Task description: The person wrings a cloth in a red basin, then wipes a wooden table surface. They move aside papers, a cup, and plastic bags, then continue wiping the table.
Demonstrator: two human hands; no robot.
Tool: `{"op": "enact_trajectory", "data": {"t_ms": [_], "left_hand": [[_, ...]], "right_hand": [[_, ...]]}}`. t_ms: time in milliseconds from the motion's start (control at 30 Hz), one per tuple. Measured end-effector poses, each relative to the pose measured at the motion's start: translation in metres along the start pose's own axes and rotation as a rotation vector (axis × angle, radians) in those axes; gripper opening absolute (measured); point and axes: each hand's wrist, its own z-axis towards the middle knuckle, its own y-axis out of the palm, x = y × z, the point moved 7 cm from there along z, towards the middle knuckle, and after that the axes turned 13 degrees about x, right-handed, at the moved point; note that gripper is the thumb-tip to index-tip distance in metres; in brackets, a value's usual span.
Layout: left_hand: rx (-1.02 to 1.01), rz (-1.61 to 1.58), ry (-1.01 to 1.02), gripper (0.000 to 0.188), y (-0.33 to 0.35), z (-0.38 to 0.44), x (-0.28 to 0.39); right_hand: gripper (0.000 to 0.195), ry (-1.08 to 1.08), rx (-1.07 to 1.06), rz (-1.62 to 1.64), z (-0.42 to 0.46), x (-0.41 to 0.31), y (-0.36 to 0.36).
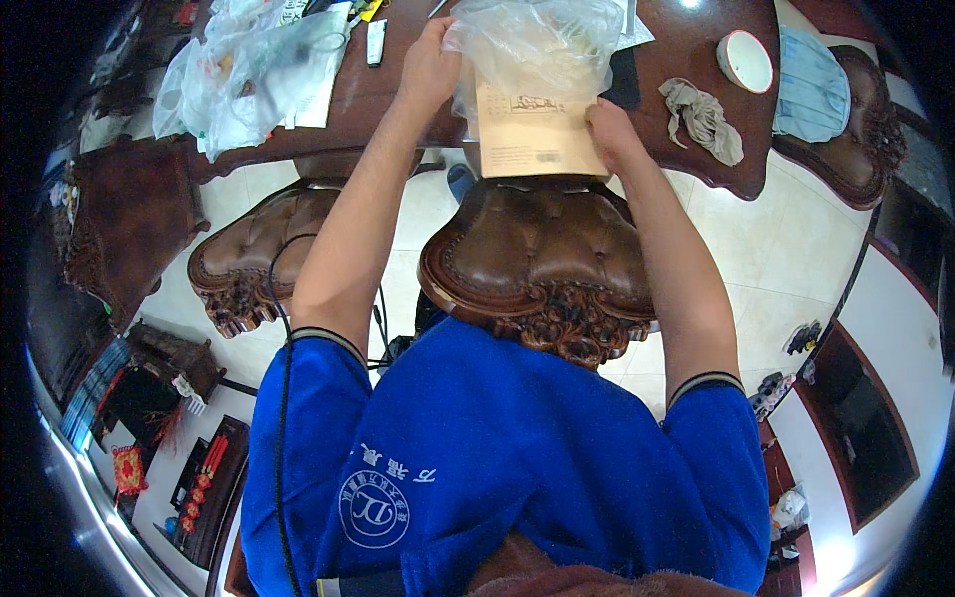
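My right hand (pixel 608 134) grips the right edge of a tan paper packet or booklet (pixel 537 138) bearing print and a small picture. The packet hangs at the near edge of the dark wooden table, partly covered by a clear, crumpled plastic bag (pixel 533 45). At the upper left of the bag, my left hand (pixel 433 63) has its fingers closed on the plastic. Where the packet's top ends is hidden under the bag.
Plastic bags (pixel 246 74) over papers and a white tube (pixel 375 42) lie left on the table (pixel 365 112). A crumpled grey cloth (pixel 701 123) and a white bowl (pixel 744 61) are right. A leather-backed chair (pixel 545 246) stands before me; a cable crosses my left arm.
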Motion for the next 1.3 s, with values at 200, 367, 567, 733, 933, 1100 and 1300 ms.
{"op": "enact_trajectory", "data": {"t_ms": [200, 367, 567, 733, 933, 1100, 1300], "left_hand": [[-0.041, 0.014, -0.161, 0.047, -0.005, -0.025, -0.016], [-0.064, 0.111, -0.346, 0.063, 0.011, -0.068, -0.087], [-0.133, 0.205, -0.394, 0.056, 0.023, -0.09, -0.101], [-0.15, 0.175, -0.433, 0.041, 0.023, -0.086, -0.099], [-0.135, 0.026, -0.465, 0.031, 0.014, -0.105, -0.11], [-0.078, 0.099, -0.482, 0.025, -0.015, -0.118, -0.112], [-0.134, 0.041, -0.507, 0.026, -0.024, -0.136, -0.087]], "right_hand": [[0.031, -0.138, 0.229, -0.012, 0.061, 0.021, 0.03], [0.02, -0.436, 0.437, -0.604, 0.066, 0.017, 0.03], [0.038, -0.479, 0.359, -0.624, 0.049, 0.003, 0.046], [0.049, -0.079, 0.17, -0.086, 0.081, 0.041, 0.035], [0.057, 0.169, 0.011, 0.067, 0.014, 0.011, 0.047], [0.054, 0.084, -0.083, 0.327, 0.028, 0.012, 0.035], [0.056, -0.034, -0.019, 0.52, 0.054, 0.029, 0.014]]}}
